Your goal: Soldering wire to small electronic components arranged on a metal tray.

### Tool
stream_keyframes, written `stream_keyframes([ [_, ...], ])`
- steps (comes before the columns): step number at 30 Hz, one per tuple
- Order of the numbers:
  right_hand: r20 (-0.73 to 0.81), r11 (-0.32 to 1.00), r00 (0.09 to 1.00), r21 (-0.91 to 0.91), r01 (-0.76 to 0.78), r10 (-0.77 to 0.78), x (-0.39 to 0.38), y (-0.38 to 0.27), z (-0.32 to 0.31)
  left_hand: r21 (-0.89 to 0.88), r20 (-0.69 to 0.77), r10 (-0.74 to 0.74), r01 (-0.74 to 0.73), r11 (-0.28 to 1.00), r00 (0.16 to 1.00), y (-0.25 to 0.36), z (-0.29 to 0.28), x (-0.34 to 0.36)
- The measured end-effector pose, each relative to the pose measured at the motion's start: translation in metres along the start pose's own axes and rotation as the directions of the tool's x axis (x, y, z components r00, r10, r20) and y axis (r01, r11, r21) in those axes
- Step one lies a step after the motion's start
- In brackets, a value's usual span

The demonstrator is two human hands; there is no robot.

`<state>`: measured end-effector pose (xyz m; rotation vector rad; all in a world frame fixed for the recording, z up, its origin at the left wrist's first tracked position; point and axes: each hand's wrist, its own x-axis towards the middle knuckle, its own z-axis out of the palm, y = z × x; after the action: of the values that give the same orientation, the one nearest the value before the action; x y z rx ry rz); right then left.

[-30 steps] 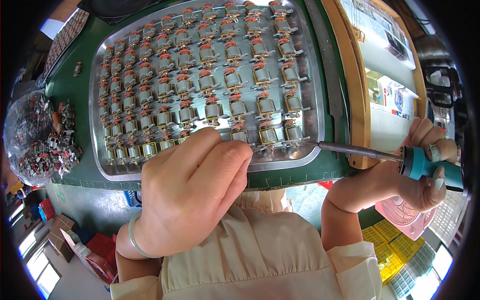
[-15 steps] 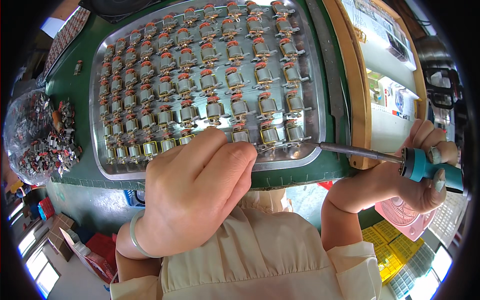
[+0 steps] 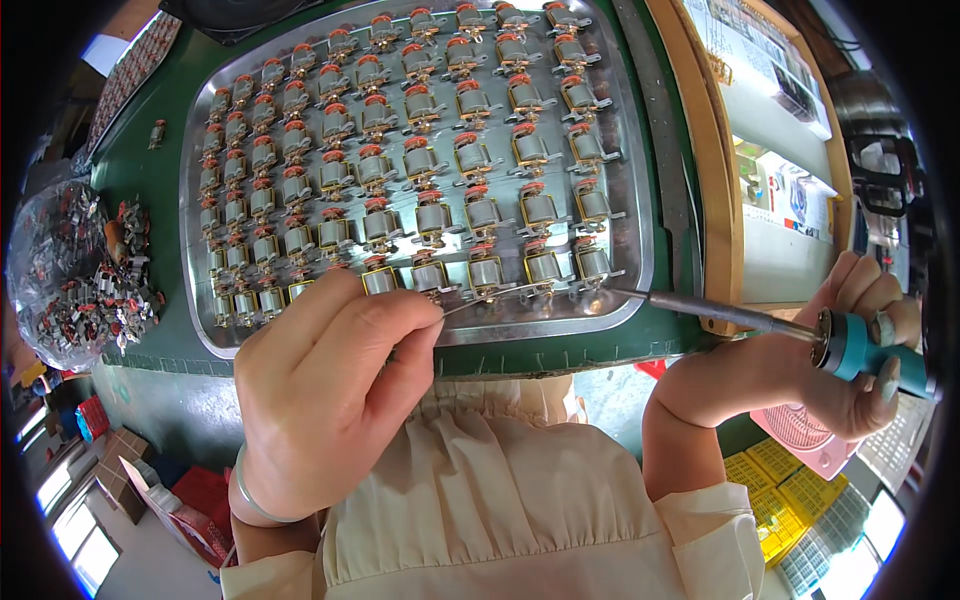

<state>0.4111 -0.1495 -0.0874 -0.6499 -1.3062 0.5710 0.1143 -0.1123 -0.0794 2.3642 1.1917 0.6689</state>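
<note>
Dark green sheeting covers the bench (image 3: 150, 175), its near edge marked with short pale strokes. On it lies a broad, shiny metal tray (image 3: 560, 320) with rounded corners and a raised rim. Right of the tray stands an open box with a smooth wooden frame (image 3: 712, 180); to the left, a crinkled clear plastic bag (image 3: 50, 240) slumps around a loose heap of parts.

The two hands are well apart. The left hand (image 3: 330, 390) is over the tray's near edge, thumb and fingers pinched together on a thin wire. The right hand (image 3: 835, 398), beyond the tray's lower right corner, is wrapped around the teal handle of a soldering iron (image 3: 730, 310). The iron's long axis runs almost crosswise, its slim dark shaft pointing left and slightly away, with the tip near the last part of the front row; contact cannot be told.

Small metal parts (image 3: 486, 273), grey and boxy, stand in rows, orange-red ends facing the far side. The wire (image 3: 465, 306) slants rightward and away from the left fingertips toward the front row.
</note>
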Motion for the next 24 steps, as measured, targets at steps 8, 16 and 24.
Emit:
stream_keyframes([
  [8,0.117,0.998,0.993,-0.060,-0.010,0.017,0.001,0.004,0.022,-0.009,-0.043,0.021,-0.021,1.000,0.999,-0.003,0.002,-0.002],
  [16,0.140,0.999,0.989,-0.025,-0.036,0.039,0.002,0.008,0.022,-0.026,-0.010,-0.045,0.045,0.999,0.999,0.000,0.003,-0.002],
  [24,0.123,0.999,0.991,-0.034,-0.041,0.045,0.002,0.012,0.023,-0.021,0.027,-0.027,0.028,0.999,0.999,0.001,0.002,0.000],
])
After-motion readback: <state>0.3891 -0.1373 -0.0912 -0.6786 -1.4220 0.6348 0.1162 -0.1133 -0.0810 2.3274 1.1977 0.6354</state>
